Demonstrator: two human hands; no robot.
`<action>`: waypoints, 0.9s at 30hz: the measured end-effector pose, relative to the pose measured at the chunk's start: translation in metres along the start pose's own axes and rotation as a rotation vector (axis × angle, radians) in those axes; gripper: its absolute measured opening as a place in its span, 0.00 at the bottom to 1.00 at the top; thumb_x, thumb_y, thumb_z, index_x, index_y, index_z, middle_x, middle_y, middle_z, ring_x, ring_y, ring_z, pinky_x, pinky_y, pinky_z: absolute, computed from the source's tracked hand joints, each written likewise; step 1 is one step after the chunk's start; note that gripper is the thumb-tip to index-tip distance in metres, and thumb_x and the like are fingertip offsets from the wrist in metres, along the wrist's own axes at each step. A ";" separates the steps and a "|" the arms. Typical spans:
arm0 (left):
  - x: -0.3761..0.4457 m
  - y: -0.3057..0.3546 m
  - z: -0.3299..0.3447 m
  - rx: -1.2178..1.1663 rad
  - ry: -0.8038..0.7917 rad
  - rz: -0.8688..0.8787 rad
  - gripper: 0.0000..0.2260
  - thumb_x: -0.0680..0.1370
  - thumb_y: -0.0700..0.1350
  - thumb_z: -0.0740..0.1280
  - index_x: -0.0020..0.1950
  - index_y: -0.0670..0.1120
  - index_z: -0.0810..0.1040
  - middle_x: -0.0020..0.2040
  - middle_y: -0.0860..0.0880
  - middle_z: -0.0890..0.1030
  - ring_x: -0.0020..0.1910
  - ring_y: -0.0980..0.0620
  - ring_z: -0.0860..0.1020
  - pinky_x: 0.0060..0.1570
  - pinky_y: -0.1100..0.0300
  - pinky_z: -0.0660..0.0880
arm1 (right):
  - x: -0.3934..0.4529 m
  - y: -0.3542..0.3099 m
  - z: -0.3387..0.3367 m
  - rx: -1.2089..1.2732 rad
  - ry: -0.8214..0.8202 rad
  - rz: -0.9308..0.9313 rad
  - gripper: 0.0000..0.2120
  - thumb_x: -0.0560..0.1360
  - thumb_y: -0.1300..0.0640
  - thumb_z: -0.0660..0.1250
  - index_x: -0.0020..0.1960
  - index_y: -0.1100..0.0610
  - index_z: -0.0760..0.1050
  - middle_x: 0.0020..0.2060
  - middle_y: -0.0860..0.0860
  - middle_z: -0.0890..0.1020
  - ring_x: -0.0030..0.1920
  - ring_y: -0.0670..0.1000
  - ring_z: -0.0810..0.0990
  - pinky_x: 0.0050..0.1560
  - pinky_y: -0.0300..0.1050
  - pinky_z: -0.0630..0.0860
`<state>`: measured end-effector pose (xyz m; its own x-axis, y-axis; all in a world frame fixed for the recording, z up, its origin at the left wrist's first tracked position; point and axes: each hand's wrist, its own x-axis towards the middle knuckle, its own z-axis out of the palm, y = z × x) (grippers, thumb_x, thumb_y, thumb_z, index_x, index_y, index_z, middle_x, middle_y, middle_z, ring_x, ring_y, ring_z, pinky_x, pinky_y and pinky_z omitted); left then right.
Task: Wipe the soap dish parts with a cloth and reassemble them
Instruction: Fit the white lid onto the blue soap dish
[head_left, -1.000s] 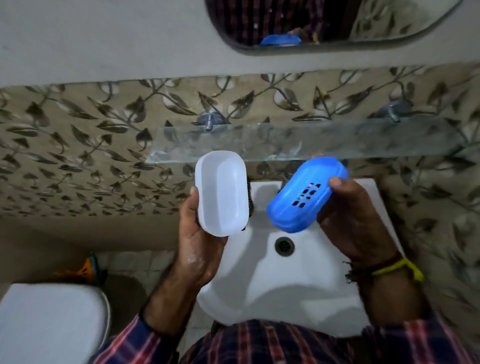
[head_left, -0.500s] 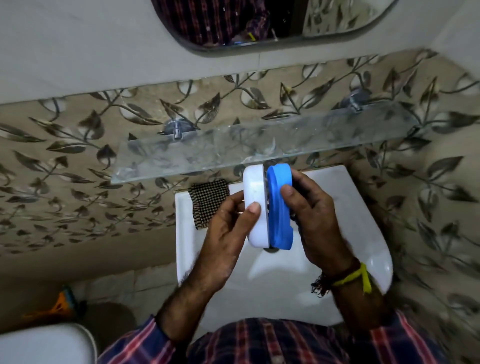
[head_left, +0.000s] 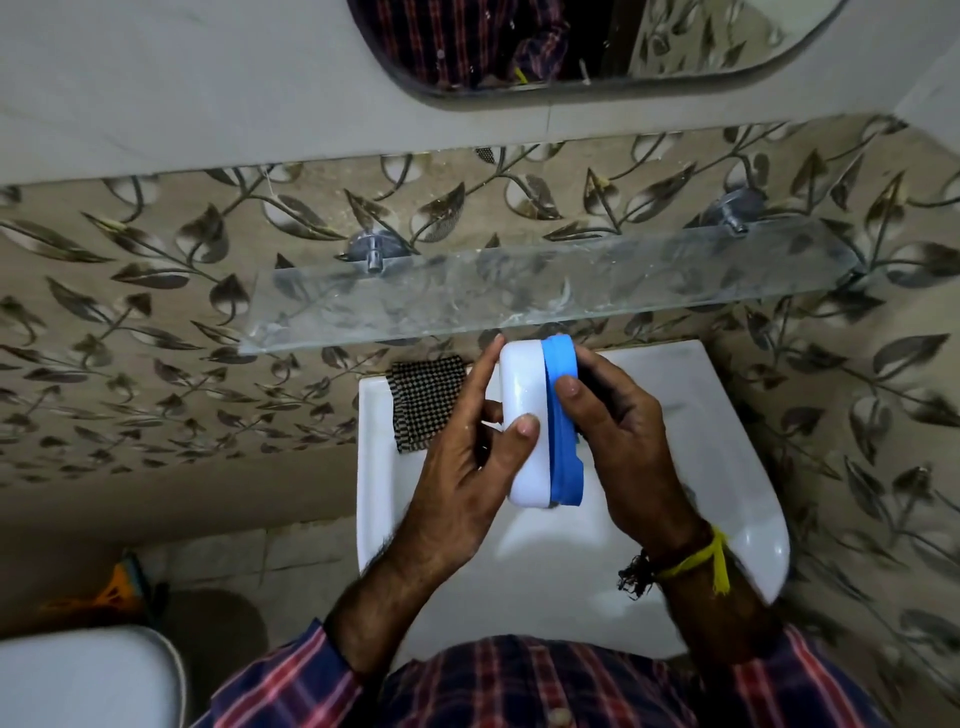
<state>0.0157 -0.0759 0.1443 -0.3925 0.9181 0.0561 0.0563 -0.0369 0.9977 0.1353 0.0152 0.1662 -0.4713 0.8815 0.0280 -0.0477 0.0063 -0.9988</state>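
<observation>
White tray (head_left: 523, 426) and blue lid (head_left: 563, 441) being squeezed together, left hand (head_left: 457, 488) gripping white, right hand (head_left: 628, 457) gripping blue, checkered cloth (head_left: 423, 402) lying on sink (head_left: 727, 467)

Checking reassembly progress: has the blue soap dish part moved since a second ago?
Yes. The blue part, then apart and right of the white tray above the sink, now sits pressed against it.

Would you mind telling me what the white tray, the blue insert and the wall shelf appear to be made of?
White tray: glossy moulded plastic, judging by its sheen and rounded corners. Blue insert: likely plastic too, duller. Shelf: see-through, glass or acrylic; cannot tell which.
</observation>
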 end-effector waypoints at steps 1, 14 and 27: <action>-0.001 0.000 0.000 0.005 0.000 0.000 0.33 0.75 0.68 0.67 0.78 0.66 0.61 0.57 0.65 0.78 0.59 0.53 0.78 0.62 0.37 0.77 | 0.000 0.000 0.000 -0.002 0.000 -0.001 0.25 0.75 0.51 0.67 0.70 0.60 0.72 0.61 0.55 0.81 0.60 0.54 0.80 0.59 0.50 0.79; -0.007 0.000 0.010 0.115 0.063 0.025 0.29 0.78 0.66 0.64 0.78 0.66 0.61 0.54 0.70 0.78 0.55 0.55 0.77 0.58 0.36 0.78 | -0.005 0.007 0.004 0.042 0.027 -0.020 0.25 0.74 0.48 0.67 0.68 0.59 0.74 0.59 0.56 0.82 0.56 0.54 0.82 0.51 0.43 0.80; -0.012 0.006 0.021 0.088 0.162 0.022 0.23 0.79 0.65 0.56 0.75 0.67 0.64 0.67 0.70 0.75 0.65 0.64 0.76 0.57 0.66 0.77 | -0.016 0.007 0.013 0.111 0.028 0.010 0.21 0.76 0.50 0.63 0.66 0.58 0.74 0.57 0.56 0.81 0.54 0.53 0.82 0.53 0.52 0.81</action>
<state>0.0401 -0.0791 0.1491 -0.5325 0.8416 0.0900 0.1438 -0.0149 0.9895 0.1307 -0.0048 0.1590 -0.4478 0.8940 0.0159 -0.1410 -0.0530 -0.9886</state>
